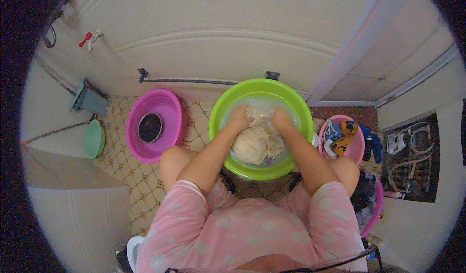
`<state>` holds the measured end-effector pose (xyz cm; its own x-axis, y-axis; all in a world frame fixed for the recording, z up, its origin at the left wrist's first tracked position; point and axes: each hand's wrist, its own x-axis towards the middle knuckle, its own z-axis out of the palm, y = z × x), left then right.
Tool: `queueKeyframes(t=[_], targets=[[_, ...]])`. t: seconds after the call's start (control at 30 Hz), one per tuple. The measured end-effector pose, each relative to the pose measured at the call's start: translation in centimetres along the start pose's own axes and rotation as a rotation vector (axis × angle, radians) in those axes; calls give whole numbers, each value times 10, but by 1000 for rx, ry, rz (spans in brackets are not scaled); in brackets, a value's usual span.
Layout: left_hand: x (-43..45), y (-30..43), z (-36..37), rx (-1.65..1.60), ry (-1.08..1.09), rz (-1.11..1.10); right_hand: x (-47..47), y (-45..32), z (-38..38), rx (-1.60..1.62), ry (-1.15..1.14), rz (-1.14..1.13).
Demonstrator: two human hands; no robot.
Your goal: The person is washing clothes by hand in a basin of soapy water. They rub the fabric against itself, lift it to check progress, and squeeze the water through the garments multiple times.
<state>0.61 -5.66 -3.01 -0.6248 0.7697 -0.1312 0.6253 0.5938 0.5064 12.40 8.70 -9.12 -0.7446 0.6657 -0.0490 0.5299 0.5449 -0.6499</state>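
A large lime-green plastic basin [214,113] stands on the floor between my knees, holding cloudy, sudsy water [267,99]. In it lies a wet cream-coloured cloth [251,145], bunched into a rounded, puffed lump on the near side. My left hand [240,117] grips the cloth's far part from the left. From the right, my right hand [281,118] holds the same cloth, its fingertips partly hidden by suds and fabric. Between the two hands a stretch of the fabric rises at the water's surface.
To the left, a pink basin [131,134] holds a dark round pan-like vessel [150,127]. Beyond it are a mint-green bowl [94,139] and a grey bin [91,98]. Clothes fill a light-pink basin [358,147] and a magenta tub [376,207] at right. A wall tap [95,36] is upper left.
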Motion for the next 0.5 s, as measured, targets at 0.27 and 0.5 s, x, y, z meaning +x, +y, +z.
queueKeyframes(t=[0.27,0.5], targets=[[9,15,12,-1538,-288,-329,-8,-43,-9,564,144,-59],[3,8,17,-1782,-348,-430,-67,-115,-27,336,67,-384]])
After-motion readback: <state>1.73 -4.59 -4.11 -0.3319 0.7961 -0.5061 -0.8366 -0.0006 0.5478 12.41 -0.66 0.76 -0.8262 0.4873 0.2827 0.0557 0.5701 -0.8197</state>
